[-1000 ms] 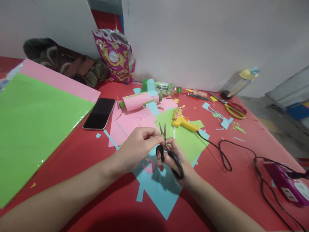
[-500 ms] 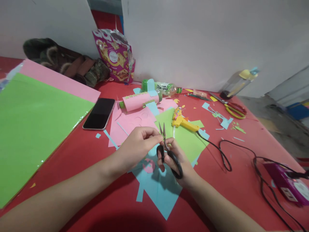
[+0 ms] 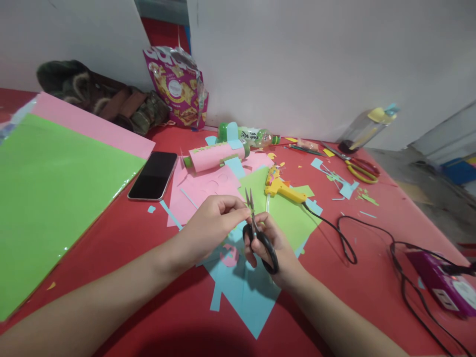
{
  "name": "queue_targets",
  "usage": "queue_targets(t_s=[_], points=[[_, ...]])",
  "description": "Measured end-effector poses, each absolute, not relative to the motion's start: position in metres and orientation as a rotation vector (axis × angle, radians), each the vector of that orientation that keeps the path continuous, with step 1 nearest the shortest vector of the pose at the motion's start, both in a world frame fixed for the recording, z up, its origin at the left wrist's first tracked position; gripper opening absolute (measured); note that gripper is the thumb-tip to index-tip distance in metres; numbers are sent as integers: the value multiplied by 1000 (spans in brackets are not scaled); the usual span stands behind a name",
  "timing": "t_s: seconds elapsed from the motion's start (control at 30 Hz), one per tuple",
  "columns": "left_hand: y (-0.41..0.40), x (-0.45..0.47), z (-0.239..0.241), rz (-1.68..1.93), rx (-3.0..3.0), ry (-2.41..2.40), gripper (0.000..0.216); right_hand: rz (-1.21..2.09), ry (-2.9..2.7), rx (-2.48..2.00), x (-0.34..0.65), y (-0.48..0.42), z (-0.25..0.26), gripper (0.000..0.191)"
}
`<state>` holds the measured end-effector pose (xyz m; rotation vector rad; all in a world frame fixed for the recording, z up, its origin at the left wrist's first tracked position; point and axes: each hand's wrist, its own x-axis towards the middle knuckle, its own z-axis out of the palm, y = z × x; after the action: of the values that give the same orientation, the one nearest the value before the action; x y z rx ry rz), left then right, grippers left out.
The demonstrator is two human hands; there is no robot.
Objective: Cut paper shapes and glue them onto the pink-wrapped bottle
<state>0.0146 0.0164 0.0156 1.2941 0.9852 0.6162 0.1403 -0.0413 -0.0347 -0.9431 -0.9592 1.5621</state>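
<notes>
My right hand [image 3: 277, 243] is closed around the black-handled scissors [image 3: 265, 245], whose blades point up and away, slightly parted. My left hand [image 3: 219, 223] is closed in a pinch beside the blades. Whatever its fingertips hold is too small to make out, though a bit of green shows there. Beneath both hands lie light blue paper [image 3: 256, 307], a pink cut paper piece [image 3: 229, 255] and green paper [image 3: 293, 223]. Beyond the scissors, a yellow glue gun [image 3: 284, 191] rests on the green sheet.
A phone [image 3: 153, 176] and large green sheets [image 3: 67, 198] lie left. Farther back are a pink-wrapped bottle [image 3: 213, 156], a green-capped bottle [image 3: 256, 136] and a snack bag [image 3: 176, 89]. Red-and-yellow scissors [image 3: 362, 171], a clear bottle [image 3: 366, 129], black cord [image 3: 345, 243] and purple power strip [image 3: 444, 282] are right.
The scissor handles have shifted slightly and drawn closer together, and the blades are a little nearer each other. My left hand keeps its pinch in nearly the same place.
</notes>
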Motion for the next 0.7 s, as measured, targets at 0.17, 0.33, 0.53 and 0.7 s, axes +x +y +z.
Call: queue_targets(t_s=[0.17, 0.33, 0.53, 0.7], points=[[18, 15, 15, 613, 1302, 1006, 18, 1505, -889, -998, 140, -41, -35, 39], [20, 15, 9, 444, 1521, 938, 20, 1365, -791, -1068, 142, -37, -35, 36], [16, 12, 0, 174, 1899, 912, 22, 1255, -723, -1145, 150, -30, -31, 34], [16, 13, 1, 184, 2057, 914, 22, 1259, -728, -1120, 149, -28, -30, 44]])
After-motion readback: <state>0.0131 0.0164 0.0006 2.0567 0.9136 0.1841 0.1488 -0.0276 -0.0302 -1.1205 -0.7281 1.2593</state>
